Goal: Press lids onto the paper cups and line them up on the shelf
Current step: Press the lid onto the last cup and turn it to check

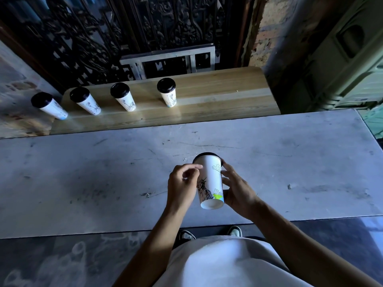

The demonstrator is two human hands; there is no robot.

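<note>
A white paper cup (210, 181) with a printed drawing and a black lid (207, 154) is held tilted above the grey table, its base toward me. My right hand (238, 191) grips its right side. My left hand (182, 187) has its fingers curled against the cup's left side. Three lidded cups (87, 101) (124, 98) (167, 93) stand in a row on the wooden shelf (217, 96). Another lidded cup (50, 106) stands just left of the shelf's end.
The grey table (103, 172) stretches across the view in front of me. Behind the shelf are a black ornamental grille (103, 38) and a metal frame (167, 59). A green bulky object (342, 59) fills the right. My shoes (186, 235) show below.
</note>
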